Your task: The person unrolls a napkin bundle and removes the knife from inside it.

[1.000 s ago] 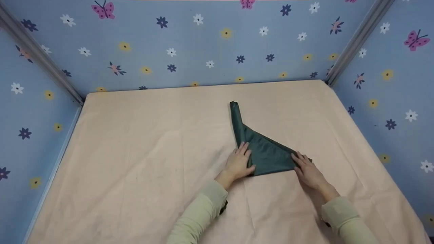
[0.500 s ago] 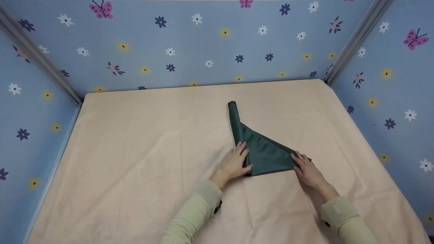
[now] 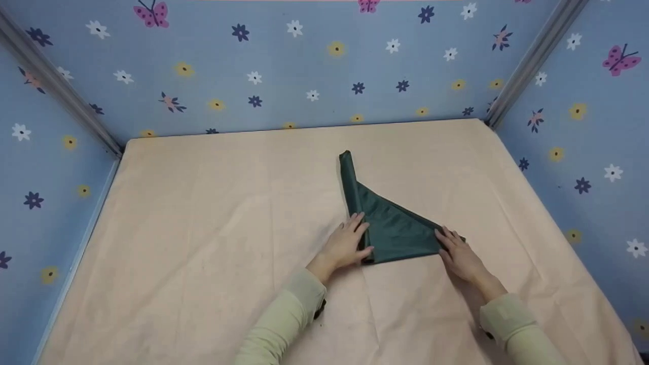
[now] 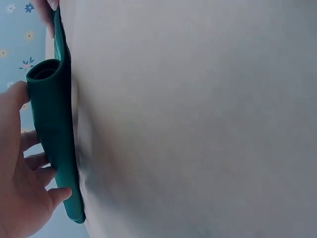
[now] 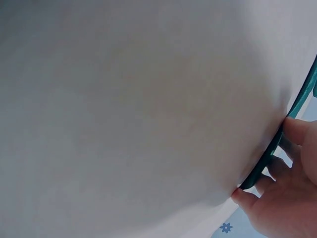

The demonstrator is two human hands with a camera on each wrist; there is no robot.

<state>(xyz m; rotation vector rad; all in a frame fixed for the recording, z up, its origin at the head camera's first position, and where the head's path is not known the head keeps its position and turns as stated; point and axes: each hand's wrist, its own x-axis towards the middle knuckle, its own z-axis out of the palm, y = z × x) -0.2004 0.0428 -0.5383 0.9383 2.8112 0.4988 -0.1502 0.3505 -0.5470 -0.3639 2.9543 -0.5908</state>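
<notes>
A dark green, smooth cloth [image 3: 400, 230] lies partly spread, its left side wound into a long roll [image 3: 348, 177] that points away from me. My left hand [image 3: 344, 246] rests on the near part of this roll, fingers extended, thumb by its near end. In the left wrist view the roll [image 4: 52, 114] shows a hollow, coiled end, with fingers and thumb against its side. At the cloth's right corner my right hand [image 3: 462, 258] presses down with fairly straight fingers. The right wrist view shows the cloth's thin edge [image 5: 262, 166] beneath those fingers.
A beige cover [image 3: 203, 228] with faint creases spreads over the tabletop. Blue panels [image 3: 284, 66] with flowers and butterflies enclose the back and both sides. Grey posts [image 3: 527, 61] stand at the back corners.
My left hand and the roll have shifted a little to the left, and slightly more flat cloth shows between the hands. My right hand stays at its corner.
</notes>
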